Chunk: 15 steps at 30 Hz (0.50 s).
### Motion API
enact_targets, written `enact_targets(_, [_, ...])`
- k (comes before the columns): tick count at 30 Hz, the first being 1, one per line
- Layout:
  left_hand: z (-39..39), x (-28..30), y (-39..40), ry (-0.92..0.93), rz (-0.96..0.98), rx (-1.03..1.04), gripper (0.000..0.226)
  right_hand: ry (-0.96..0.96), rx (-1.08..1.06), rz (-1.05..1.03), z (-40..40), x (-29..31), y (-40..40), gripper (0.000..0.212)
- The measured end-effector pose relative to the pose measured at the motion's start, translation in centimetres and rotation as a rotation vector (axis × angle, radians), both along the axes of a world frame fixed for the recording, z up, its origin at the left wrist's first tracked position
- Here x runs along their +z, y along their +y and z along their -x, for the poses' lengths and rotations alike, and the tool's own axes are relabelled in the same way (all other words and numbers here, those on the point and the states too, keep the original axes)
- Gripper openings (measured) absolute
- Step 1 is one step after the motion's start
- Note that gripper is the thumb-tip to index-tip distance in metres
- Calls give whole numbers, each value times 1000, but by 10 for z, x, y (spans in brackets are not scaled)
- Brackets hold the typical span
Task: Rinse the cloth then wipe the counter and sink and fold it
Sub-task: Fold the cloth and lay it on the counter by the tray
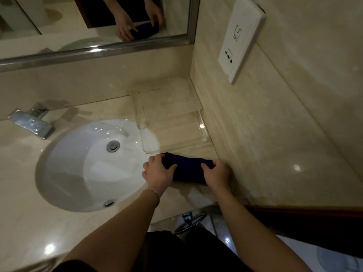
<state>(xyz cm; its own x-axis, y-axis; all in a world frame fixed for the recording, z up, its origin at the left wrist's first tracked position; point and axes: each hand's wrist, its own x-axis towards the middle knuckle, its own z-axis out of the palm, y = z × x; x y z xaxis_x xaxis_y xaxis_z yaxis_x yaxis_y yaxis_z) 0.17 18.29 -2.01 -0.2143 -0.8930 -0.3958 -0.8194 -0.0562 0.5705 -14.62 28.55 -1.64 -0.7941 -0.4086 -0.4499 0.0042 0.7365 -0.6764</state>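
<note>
A dark blue cloth (pixel 188 167) lies folded into a compact bundle on the beige marble counter (pixel 182 195), just right of the white oval sink (pixel 78 163). My left hand (pixel 157 174) grips the cloth's left end, fingers curled over its top edge. My right hand (pixel 217 172) holds the right end near the side wall. The cloth rests flat on the counter between both hands.
A clear acrylic tray (pixel 170 118) stands on the counter behind the cloth, against the right wall. A chrome faucet (pixel 32 122) sits at the sink's far left. A mirror (pixel 94 22) hangs above, and a white socket panel (pixel 241 38) is on the right wall.
</note>
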Motion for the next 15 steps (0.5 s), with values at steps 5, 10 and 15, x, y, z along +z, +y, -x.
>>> enact_targets(5, [-4,-1,1,44,-111,90,70,-42,29,-16,1,-3,0,33])
enact_targets(10, [-5,3,0,32,-71,38,68,-48,24,-8,1,-1,0,31])
enact_targets(15, [-7,0,0,152,-193,153,69,-128,-39,52,-6,4,4,34])
